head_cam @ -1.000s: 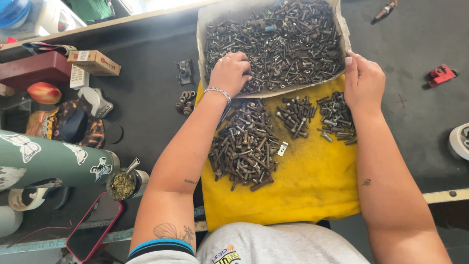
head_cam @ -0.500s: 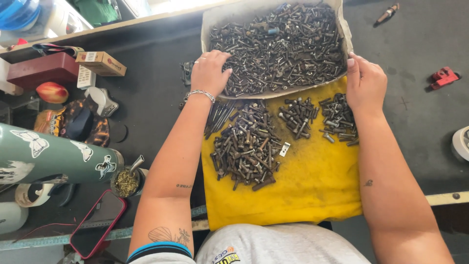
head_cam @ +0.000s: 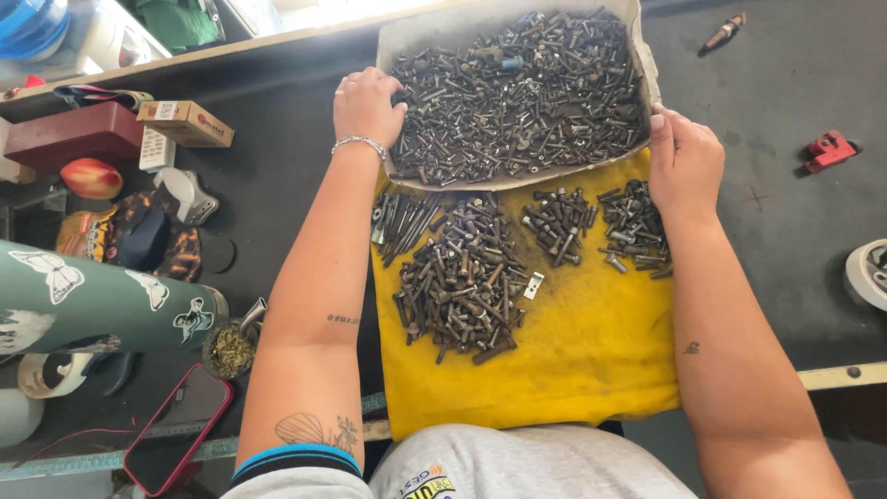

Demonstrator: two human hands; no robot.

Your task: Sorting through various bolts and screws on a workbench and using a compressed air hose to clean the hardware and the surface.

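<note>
The left hand (head_cam: 367,109) lay open on the left rim of the bolt tray (head_cam: 397,42), and the right hand (head_cam: 685,162) gripped its right edge. Below it, sorted bolt piles (head_cam: 462,277) sat on yellow cloth (head_cam: 573,360).

Surface: dark workbench (head_cam: 776,212)
Middle: yellow cloth (head_cam: 573,351), tray of bolts (head_cam: 522,92) at its far end
Left: green bottle (head_cam: 102,296), phone (head_cam: 180,425), small box (head_cam: 185,122)
Right: red tool (head_cam: 829,151)
</note>
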